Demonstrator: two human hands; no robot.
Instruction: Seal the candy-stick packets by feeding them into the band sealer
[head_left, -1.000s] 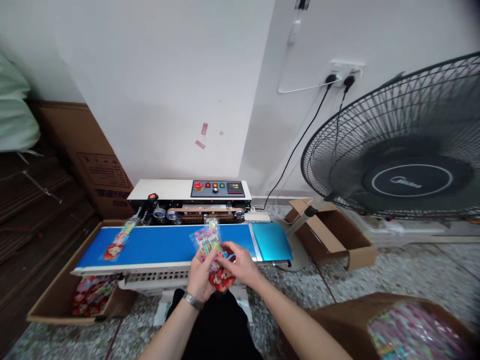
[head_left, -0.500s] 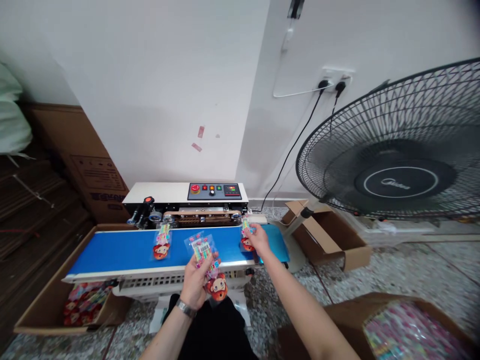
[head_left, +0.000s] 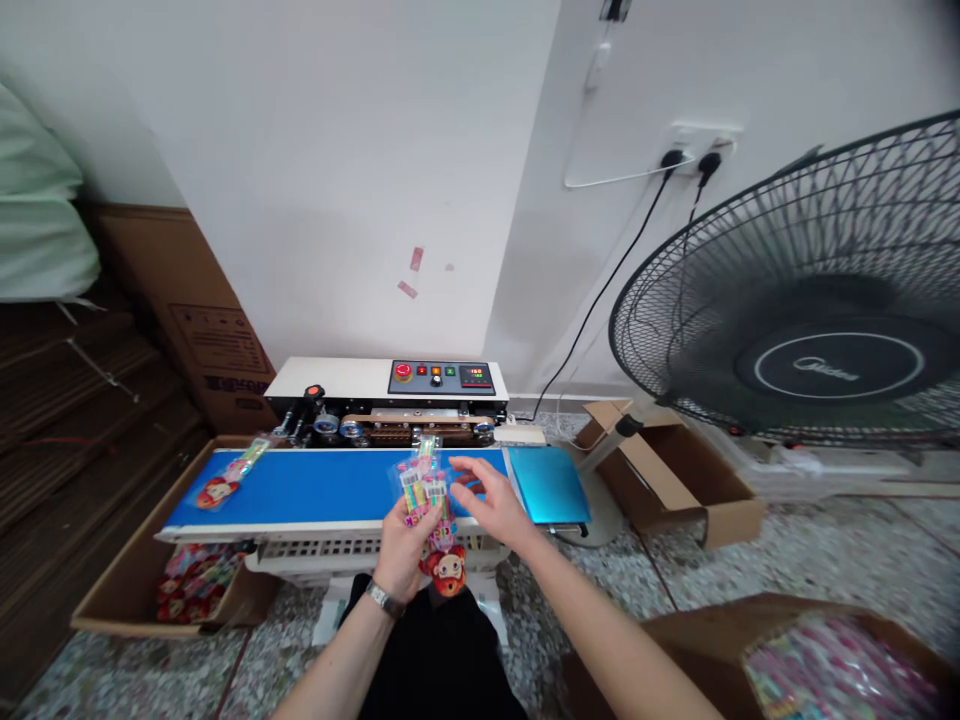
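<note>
My left hand [head_left: 401, 550] grips a stack of clear packets [head_left: 429, 510] with coloured contents and red cartoon heads, held over the front edge of the blue conveyor belt [head_left: 330, 487]. Just right of the stack, my right hand [head_left: 489, 500] has its fingers spread and holds nothing. One packet [head_left: 226, 478] lies at the belt's far left end. Another packet [head_left: 426, 450] sits at the belt's back edge beside the sealing machine [head_left: 390, 395].
A cardboard box [head_left: 150, 595] with sealed packets sits under the belt's left end. A second open box [head_left: 675, 470] stands to the right, a large fan [head_left: 810, 330] beyond it. At the lower right, a further box [head_left: 817, 665] holds many packets. Cables run to a wall socket [head_left: 694, 150].
My right hand let go of a packet at the belt's right end and came back beside the stack. The packets on the belt travelled left.
</note>
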